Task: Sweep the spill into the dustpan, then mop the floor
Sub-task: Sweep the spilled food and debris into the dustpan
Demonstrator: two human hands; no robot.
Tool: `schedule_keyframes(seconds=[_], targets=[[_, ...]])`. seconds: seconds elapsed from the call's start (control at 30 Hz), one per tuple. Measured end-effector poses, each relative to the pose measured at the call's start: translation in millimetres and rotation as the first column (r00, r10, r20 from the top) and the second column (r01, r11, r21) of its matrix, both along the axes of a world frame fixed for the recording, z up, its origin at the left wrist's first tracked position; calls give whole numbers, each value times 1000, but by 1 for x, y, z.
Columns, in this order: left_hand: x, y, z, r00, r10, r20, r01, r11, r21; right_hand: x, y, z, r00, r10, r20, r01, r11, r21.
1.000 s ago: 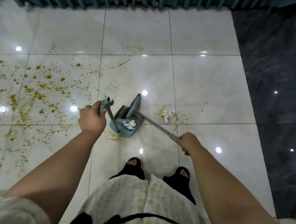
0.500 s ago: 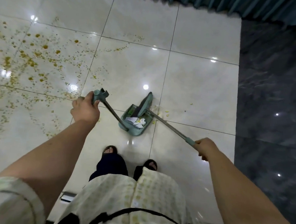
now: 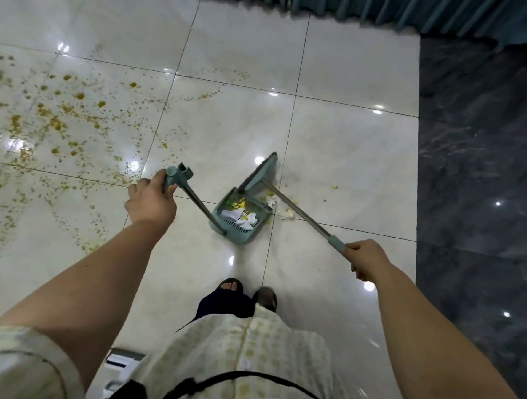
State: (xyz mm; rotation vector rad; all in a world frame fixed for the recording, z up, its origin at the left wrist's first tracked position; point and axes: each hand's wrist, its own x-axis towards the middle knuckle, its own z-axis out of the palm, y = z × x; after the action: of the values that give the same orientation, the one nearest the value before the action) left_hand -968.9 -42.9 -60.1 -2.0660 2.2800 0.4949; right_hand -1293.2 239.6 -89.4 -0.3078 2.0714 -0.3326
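A teal dustpan (image 3: 252,231) stands on the white tiles in front of my feet, with white paper scraps and yellow bits inside. My left hand (image 3: 151,201) grips the top of its long handle (image 3: 177,175). My right hand (image 3: 365,259) grips the end of the broom pole (image 3: 301,212). The teal broom head (image 3: 260,173) sits at the far open edge of the pan. A few scraps (image 3: 279,205) lie on the floor between broom and pan. A wide yellow-brown spill (image 3: 57,125) speckles the tiles to the left.
Dark marble flooring (image 3: 479,188) runs along the right side. A teal pleated curtain (image 3: 329,3) hangs along the far edge. My feet in dark sandals (image 3: 235,293) stand just behind the dustpan. A white and blue object (image 3: 119,363) lies by my left leg.
The broom head has swung to the pan's far edge and more paper and yellow bits now lie in the pan. The loose pile on the right has shrunk. My view shifted.
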Motion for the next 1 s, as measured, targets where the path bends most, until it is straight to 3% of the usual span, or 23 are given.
schedule_keyframes(seconds=[0.2, 0.43, 0.6, 0.73, 1.0], targets=[[38, -12, 14, 998, -3, 63, 6, 999, -51, 33, -34, -19, 997, 80, 9, -80, 997, -3], [55, -11, 13, 989, -83, 120, 93, 993, -73, 21, -15, -16, 971, 234, -57, -219, 956, 197], [54, -11, 16, 993, -56, 108, 66, 993, -95, -7, 16, 0, 959, 239, -154, -189, 941, 283], [51, -7, 17, 993, -58, 99, 68, 993, -100, -9, 33, 15, 947, 244, -206, -189, 948, 255], [50, -4, 21, 992, -104, 70, 112, 985, -129, 9, 32, 30, 941, 304, -150, -267, 937, 227]])
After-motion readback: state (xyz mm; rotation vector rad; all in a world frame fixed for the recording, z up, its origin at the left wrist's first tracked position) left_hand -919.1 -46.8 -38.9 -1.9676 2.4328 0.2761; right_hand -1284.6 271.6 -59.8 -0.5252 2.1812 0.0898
